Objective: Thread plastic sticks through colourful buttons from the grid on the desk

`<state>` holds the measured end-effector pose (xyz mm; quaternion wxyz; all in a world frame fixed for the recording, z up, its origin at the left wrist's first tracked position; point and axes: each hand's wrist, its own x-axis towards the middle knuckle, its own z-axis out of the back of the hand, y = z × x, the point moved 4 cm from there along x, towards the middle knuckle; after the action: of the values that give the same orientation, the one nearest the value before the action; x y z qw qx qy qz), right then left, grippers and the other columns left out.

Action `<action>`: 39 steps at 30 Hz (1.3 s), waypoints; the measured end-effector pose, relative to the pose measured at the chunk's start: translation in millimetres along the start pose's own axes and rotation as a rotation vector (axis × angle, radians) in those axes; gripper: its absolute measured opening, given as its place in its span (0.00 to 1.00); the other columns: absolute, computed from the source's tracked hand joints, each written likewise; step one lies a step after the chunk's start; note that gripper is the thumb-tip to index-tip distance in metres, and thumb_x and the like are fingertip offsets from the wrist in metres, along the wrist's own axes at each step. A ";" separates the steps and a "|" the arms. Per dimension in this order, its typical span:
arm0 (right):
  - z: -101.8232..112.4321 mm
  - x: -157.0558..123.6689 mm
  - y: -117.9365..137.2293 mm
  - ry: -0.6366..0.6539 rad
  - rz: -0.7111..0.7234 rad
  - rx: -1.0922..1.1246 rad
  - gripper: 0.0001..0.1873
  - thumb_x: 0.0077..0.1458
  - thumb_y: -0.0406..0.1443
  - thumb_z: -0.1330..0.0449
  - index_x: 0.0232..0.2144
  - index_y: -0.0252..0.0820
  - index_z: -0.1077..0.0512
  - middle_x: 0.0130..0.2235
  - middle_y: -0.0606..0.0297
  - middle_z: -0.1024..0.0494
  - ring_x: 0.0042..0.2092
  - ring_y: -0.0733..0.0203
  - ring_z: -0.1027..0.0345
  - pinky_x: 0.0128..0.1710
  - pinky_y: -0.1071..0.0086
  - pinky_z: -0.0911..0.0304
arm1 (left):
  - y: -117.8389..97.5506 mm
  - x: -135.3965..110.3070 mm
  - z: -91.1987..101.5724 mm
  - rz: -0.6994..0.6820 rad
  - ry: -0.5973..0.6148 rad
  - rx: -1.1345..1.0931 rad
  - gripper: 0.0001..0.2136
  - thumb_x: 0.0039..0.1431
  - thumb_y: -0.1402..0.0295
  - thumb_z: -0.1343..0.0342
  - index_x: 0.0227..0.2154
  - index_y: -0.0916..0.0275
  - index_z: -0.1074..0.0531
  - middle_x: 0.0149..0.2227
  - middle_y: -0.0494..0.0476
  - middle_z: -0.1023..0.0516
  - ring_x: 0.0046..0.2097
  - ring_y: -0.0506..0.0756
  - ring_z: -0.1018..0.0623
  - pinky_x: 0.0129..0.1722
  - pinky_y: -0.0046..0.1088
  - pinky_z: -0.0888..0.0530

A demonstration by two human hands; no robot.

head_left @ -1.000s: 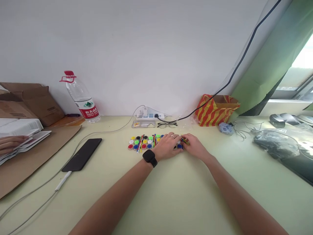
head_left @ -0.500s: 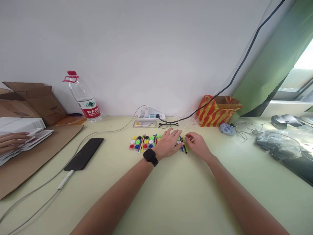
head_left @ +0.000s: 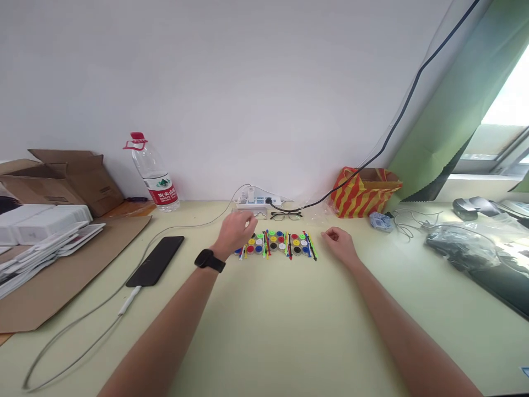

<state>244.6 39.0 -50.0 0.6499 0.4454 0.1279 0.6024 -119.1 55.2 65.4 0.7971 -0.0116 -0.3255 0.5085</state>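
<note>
Several small round pieces in red, blue, yellow, white, green and black lie in neat groups on the table. Thin coloured sticks stand between the groups as narrow bundles. My left hand, with a black watch on its wrist, is over the left end of this row. Its fingers are curled, partly hiding the pieces there, and what lies under them is hidden. To the right of the last stick bundle, my right hand rests with curled fingers, a small gap from the sticks and nothing visible in it.
Behind the row are a power strip and glasses. A phone on a cable, a water bottle and stacked white boxes are left. To the right stand a striped bag and plastic-wrapped items.
My left hand has moved left off the row's middle and curled its fingers. My right hand has drawn slightly away from the sticks. Another person's hand has left the white stack.
</note>
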 end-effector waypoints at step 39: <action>5.5 -45.4 -2.3 0.209 0.076 -0.423 0.23 0.65 0.40 0.46 0.59 0.41 0.30 0.63 0.52 0.28 0.66 0.48 0.39 0.64 0.58 0.43 | 109.2 -96.8 -16.1 0.218 0.283 0.254 0.25 0.71 0.64 0.60 0.67 0.62 0.36 0.72 0.66 0.41 0.72 0.69 0.42 0.70 0.54 0.45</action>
<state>239.1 -3.8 -65.3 0.6889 0.2389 0.0485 0.6826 -224.5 33.7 -34.5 0.7702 -0.0172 -0.1406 0.6219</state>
